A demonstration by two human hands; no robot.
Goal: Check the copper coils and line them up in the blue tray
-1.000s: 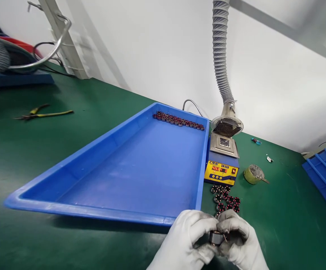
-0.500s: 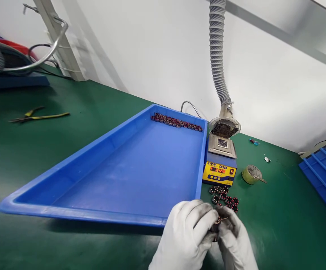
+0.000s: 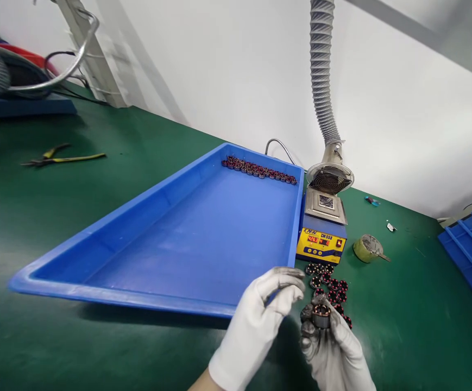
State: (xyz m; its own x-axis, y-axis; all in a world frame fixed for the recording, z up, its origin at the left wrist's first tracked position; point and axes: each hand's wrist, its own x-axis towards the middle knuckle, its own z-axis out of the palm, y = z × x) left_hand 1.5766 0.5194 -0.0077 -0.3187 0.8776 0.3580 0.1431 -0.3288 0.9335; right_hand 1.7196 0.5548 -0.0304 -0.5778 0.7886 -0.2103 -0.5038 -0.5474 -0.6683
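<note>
Right hand (image 3: 337, 347), gloved white with darkened fingertips: closed on one ring-shaped part (image 3: 321, 316), dark outer band, copper-coloured windings facing up, pinched between thumb and fingers above the bench. Left hand (image 3: 256, 320), gloved likewise: fingers bent, a narrow gap between thumb and forefinger, nothing seen in it; it is apart from the held part and overlaps the near right corner of the tray in my view, contact not determinable. Loose parts (image 3: 334, 284), same kind: one irregular cluster on the green bench (image 3: 402, 326), just beyond my right hand, some hidden by my fingers. Blue tray (image 3: 203, 239): one packed band of set-down parts (image 3: 260, 171) along its far end. Stage, as I judge it: a batch stands ordered in the tray; the held one and the loose cluster lie outside it; whether either lot is finished, I cannot tell. Yellow-fronted unit (image 3: 321, 244), digits lit: beside the tray, metal plate on top, round hood (image 3: 330, 178) above on a ribbed hose (image 3: 321, 65). Small pot (image 3: 367, 248), a flat strip projecting: right of the unit. Pliers (image 3: 62, 158), yellow-handled: left of the tray, handles spread.
</note>
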